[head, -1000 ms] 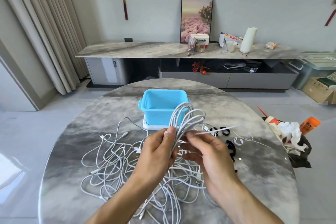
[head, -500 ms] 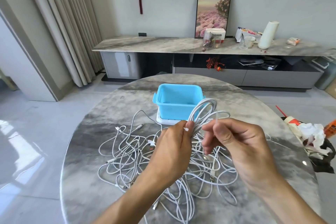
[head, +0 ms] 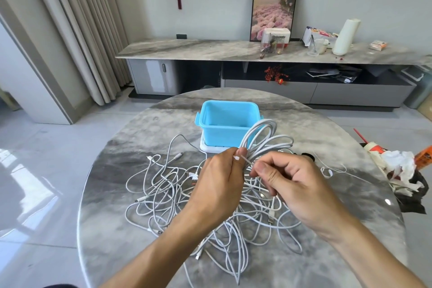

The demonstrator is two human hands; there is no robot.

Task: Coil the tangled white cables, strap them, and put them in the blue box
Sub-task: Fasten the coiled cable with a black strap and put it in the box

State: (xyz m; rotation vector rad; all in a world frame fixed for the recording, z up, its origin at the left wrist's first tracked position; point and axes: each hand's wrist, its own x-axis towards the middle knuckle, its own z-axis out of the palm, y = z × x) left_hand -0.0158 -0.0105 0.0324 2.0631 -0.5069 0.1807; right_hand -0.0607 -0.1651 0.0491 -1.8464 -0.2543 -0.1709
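My left hand (head: 218,179) grips a coiled white cable (head: 263,138) whose loops stick up over the table, in front of the blue box (head: 228,121). A thin white cable tie (head: 243,160) runs across the coil, its head at my left thumb. My right hand (head: 294,182) pinches the tie's other end beside the coil. Below both hands lies a tangled heap of white cables (head: 163,189) on the round marble table (head: 339,264). The blue box stands open on a white lid, and what I see of its inside holds nothing.
Loose white ties (head: 332,170) and small black straps (head: 306,155) lie right of the box. A trash bag with crumpled paper (head: 397,170) sits past the table's right edge. A long marble sideboard (head: 210,50) runs along the far wall.
My right hand has come closer to the coil and now pinches the tie lower, across the bundle. The camera has shifted, so the scene sits further right and looks nearer.
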